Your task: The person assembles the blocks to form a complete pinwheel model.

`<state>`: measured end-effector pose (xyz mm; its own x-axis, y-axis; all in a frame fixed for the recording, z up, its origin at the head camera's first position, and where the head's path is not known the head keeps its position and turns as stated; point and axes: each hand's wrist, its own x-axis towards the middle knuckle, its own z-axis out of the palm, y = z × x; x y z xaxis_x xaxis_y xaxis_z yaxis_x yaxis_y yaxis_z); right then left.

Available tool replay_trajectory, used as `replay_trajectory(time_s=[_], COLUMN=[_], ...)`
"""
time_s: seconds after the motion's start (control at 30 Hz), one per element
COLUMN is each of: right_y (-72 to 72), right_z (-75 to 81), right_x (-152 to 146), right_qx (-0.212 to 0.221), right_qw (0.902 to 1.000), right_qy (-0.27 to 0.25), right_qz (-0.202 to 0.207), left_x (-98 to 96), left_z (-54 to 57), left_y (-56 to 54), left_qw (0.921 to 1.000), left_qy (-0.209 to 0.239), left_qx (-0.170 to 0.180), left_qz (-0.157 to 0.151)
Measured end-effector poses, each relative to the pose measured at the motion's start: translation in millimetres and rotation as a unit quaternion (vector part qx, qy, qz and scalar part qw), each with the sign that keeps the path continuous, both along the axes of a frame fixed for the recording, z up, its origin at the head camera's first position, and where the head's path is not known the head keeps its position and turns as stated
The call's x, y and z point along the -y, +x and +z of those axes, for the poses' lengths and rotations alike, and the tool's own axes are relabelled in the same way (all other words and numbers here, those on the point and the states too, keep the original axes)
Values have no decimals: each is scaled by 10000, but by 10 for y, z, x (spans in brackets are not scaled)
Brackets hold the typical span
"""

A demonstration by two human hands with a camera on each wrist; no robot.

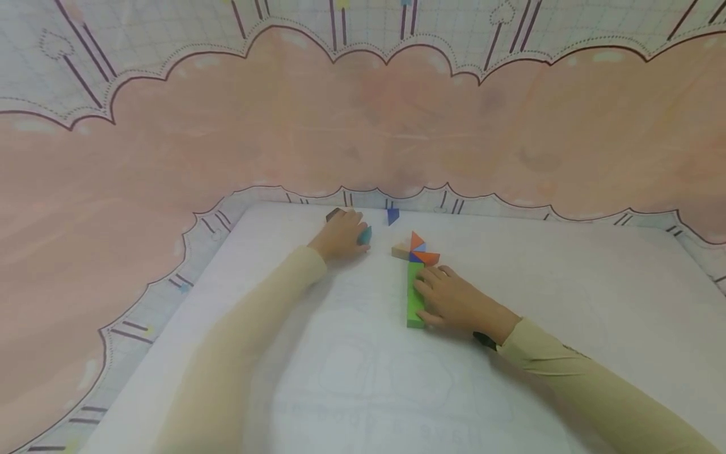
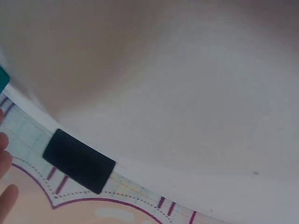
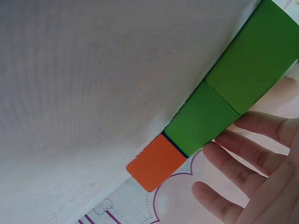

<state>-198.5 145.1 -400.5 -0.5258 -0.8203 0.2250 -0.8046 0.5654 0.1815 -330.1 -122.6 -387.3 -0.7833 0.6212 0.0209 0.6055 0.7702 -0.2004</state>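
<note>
My left hand (image 1: 339, 236) is at the far side of the white table, with a small teal block (image 1: 365, 236) pinched between fingers and thumb. In the left wrist view, only a corner of the teal block and some fingertips show at the left edge. My right hand (image 1: 454, 299) lies beside a row of two green blocks (image 1: 416, 296), its extended fingers touching their right side. Beyond the green row sits a cluster with orange triangular blocks (image 1: 416, 241), a light blue block (image 1: 420, 248), a dark blue block (image 1: 415, 257) and a tan block (image 1: 400, 251).
A blue block (image 1: 393, 216) lies near the table's far edge. Another dark block (image 2: 79, 161) is close by my left hand. The white tabletop (image 1: 567, 284) ends at a patterned pink and pale blue cloth (image 1: 397, 132).
</note>
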Motion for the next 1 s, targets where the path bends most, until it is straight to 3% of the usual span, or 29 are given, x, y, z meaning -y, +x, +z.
replay_trajectory(time_s=[0.23, 0.43, 0.63, 1.0], right_y=[6, 4, -3, -7], right_z=[6, 2, 10, -4], right_x=[1, 0, -7, -5], right_qx=[188, 223, 291, 246], right_qw=[9998, 9996, 9993, 9995], right_qy=[6, 82, 145, 114], right_qz=[-60, -127, -184, -165], left_x=[-56, -101, -174, -209], left_z=[9, 18, 39, 49], left_y=[235, 370, 407, 407], left_qw=[9992, 9989, 9986, 9973], left_qy=[-157, -189, -104, 92], left_qx=[5, 242, 513, 728], left_qz=[-379, -346, -97, 59])
